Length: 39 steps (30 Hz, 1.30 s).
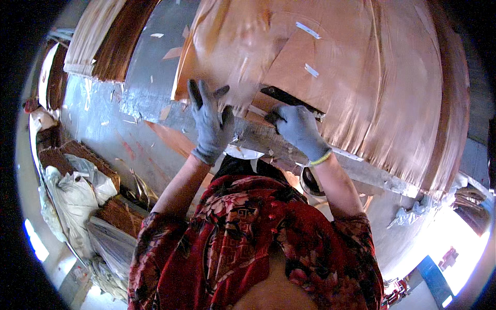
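Head view, looking straight down over a red floral shirt (pixel 248 243) filling the six o'clock edge.

Left hand (pixel 209 121), grey-gloved, up at eleven o'clock from the shirt: fingers spread wide and laid flat on the near edge of the veneer sheet (pixel 330 67), palm pressing down where sheet meets the worn table edge (pixel 258 135). Nothing pinched there, just an open, flat press.

Right hand (pixel 297 126), grey glove too, yellow band at the wrist, at one o'clock: fingers curled tight round the dark flat tool (pixel 289 98), a long thin blade-like bar. Tool lying slantwise on the veneer, tip running toward ten o'clock, far end toward three, touching the sheet's surface. Whether knife or straight bar, cannot tell.

Veneer sheet itself: broad, reddish-brown, thin, streaky grain, covering the whole twelve-to-three sector, overlapping layers, two small pale tape strips (pixel 309 31) stuck on near twelve o'clock.

Out at ten o'clock, a second stack of veneer (pixel 111 39) beyond a grey metal surface (pixel 150 67) littered with slivers. At eight o'clock, crumpled white sacks (pixel 77 196) and brown wood scraps on the floor. At four o'clock, a torn pale rag (pixel 413 212) hanging just below the table edge.
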Available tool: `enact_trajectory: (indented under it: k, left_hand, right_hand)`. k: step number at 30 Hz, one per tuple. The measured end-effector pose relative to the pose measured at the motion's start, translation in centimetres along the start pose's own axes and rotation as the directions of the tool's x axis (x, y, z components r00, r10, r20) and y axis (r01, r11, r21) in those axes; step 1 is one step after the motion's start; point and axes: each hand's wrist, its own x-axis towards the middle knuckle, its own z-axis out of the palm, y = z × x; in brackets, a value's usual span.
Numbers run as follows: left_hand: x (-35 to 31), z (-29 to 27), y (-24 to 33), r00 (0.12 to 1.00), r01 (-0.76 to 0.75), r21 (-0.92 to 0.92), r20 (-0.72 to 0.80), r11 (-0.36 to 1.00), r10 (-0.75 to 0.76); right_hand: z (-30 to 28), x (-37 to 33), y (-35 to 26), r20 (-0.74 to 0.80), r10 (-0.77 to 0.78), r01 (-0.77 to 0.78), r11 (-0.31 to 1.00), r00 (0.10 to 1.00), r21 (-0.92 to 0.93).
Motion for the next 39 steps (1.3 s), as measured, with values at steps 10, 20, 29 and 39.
enact_trajectory:
  k: [10, 20, 29, 39]
  left_hand:
    - [-4.5, 0.8, 1.3, 0.964, -0.11, 0.089, 0.251, 0.99, 0.084]
    - [-4.0, 1.3, 0.2, 0.956, -0.259, 0.065, 0.156, 0.964, 0.246]
    - [-3.5, 0.9, 0.5, 0.956, -0.235, 0.125, 0.208, 0.964, 0.207]
    - [-4.8, 1.6, -0.3, 0.965, -0.21, 0.131, 0.188, 0.969, 0.184]
  right_hand:
    - [0.1, 4.1, -2.2, 0.117, -0.044, 0.051, 0.997, 0.992, -0.058]
    - [-2.7, 0.0, 0.7, 0.174, 0.09, -0.116, 0.983, 0.981, 0.146]
    - [-2.2, -0.4, 0.9, 0.115, 0.081, -0.101, 0.978, 0.99, 0.184]
    - [-4.6, -3.0, 2.4, 0.159, 0.179, -0.204, 0.966, 0.971, 0.158]
